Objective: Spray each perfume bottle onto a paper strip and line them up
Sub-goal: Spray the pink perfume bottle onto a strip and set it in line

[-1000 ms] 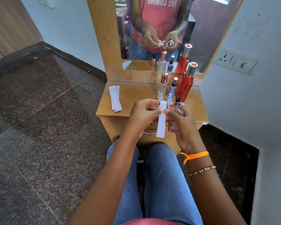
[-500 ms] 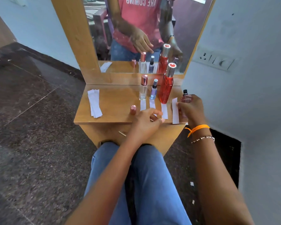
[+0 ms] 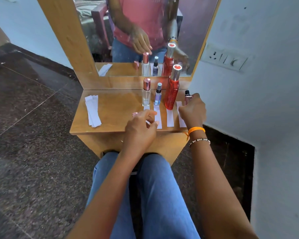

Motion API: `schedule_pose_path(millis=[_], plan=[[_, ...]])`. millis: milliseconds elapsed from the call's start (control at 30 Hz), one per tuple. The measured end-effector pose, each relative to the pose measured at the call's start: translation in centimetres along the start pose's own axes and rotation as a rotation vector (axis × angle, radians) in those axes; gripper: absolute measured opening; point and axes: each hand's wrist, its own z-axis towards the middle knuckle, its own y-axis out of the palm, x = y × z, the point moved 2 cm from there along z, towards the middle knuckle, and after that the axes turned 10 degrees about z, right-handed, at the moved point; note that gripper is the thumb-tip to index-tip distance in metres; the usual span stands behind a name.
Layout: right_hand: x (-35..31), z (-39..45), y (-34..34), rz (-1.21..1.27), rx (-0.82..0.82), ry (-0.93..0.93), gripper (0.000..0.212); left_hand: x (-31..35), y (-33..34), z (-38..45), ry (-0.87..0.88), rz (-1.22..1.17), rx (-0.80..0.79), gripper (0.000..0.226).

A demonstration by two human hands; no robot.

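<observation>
Three bottles stand in a row on the wooden dresser top [image 3: 114,107]: a clear bottle with a rose-gold cap [image 3: 146,94], a small purple bottle [image 3: 158,94] and a tall red bottle [image 3: 172,90]. My right hand [image 3: 192,111] grips a small pink bottle with a black nozzle [image 3: 187,97] at the right end. White paper strips [image 3: 170,118] lie in front of the bottles. My left hand [image 3: 141,130] hovers over the left strips with fingers apart, next to a loose rose-gold cap [image 3: 134,114].
A stack of unused paper strips [image 3: 93,111] lies on the left of the dresser top. A mirror [image 3: 145,31] rises behind the bottles. A switch plate [image 3: 224,59] is on the right wall. My knees in blue jeans [image 3: 145,195] sit below the dresser's front edge.
One second ago both hands held the strip and pink bottle up near me. The strip now lies on the right of the row, and the pink bottle is down behind it.
</observation>
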Motion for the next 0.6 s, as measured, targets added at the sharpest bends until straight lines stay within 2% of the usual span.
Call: schedule_pose_path(millis=[167, 300, 467, 600], plan=[[-0.3, -0.4, 0.0, -0.053, 0.016, -0.008, 0.034, -1.8, -0.9, 1.1, 0.024, 0.117, 0.176, 0.029], [0.0, -0.3, 0.0, 0.011, 0.014, -0.012, 0.035, -3.2, -1.1, 1.9, -0.027, 0.165, 0.232, 0.038], [0.8, -1.4, -1.5, 0.218, 0.134, -0.079, 0.026, -4.4, -0.7, 2.8, -0.109, 0.144, 0.153, 0.039], [1.0, -4.2, -1.9, 0.261, 0.115, -0.137, 0.025, -4.9, -0.5, 3.2, -0.075, 0.144, 0.131, 0.016]])
